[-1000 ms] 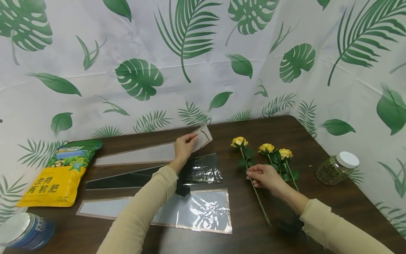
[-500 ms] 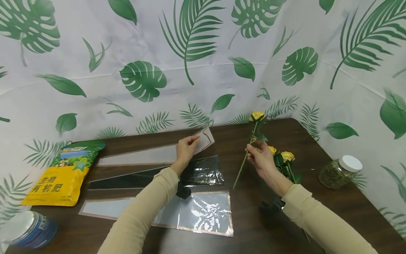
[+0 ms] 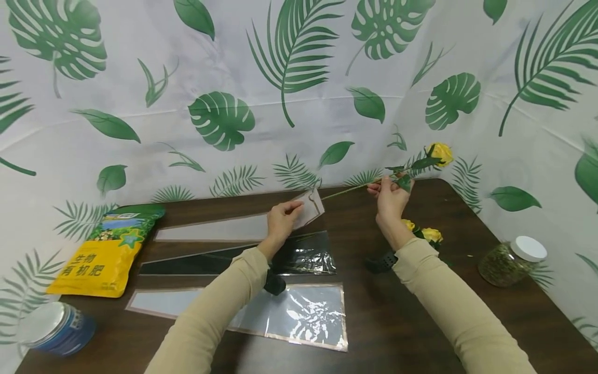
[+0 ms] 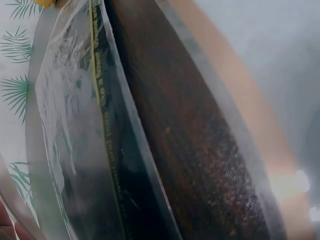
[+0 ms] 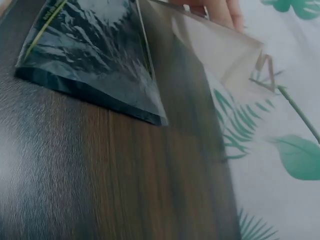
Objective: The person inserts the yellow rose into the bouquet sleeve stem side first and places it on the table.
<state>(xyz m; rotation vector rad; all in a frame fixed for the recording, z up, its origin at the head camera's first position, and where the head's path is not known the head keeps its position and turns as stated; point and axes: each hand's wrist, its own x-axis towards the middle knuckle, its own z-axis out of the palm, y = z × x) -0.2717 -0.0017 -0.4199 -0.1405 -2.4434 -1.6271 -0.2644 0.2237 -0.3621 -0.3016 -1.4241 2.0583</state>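
Note:
My left hand (image 3: 282,223) pinches the wide end of a pale flower wrapping sleeve (image 3: 233,227), lifting that end off the table; its fingers (image 5: 222,11) show at the top of the right wrist view. In my right hand (image 3: 391,203) is a yellow rose (image 3: 441,154), held by its stem and leaves, with the bloom up at the right. The rose's stem (image 5: 300,110) slants down left, its cut end at the sleeve's raised mouth; whether it is inside I cannot tell. A black-and-clear sleeve (image 3: 303,254) and another pale sleeve (image 3: 308,314) lie flat below.
More yellow roses (image 3: 431,235) lie behind my right forearm, partly hidden. A white-lidded jar (image 3: 506,264) stands at the right edge. At left are a yellow fertilizer bag (image 3: 95,265) and a blue tin (image 3: 63,330). A leaf-print curtain (image 3: 224,62) hangs behind the table.
My right hand has lifted the rose off the table and turned it, bloom to the right and stem end leftward to the sleeve's mouth. My left hand keeps its pinch on the sleeve.

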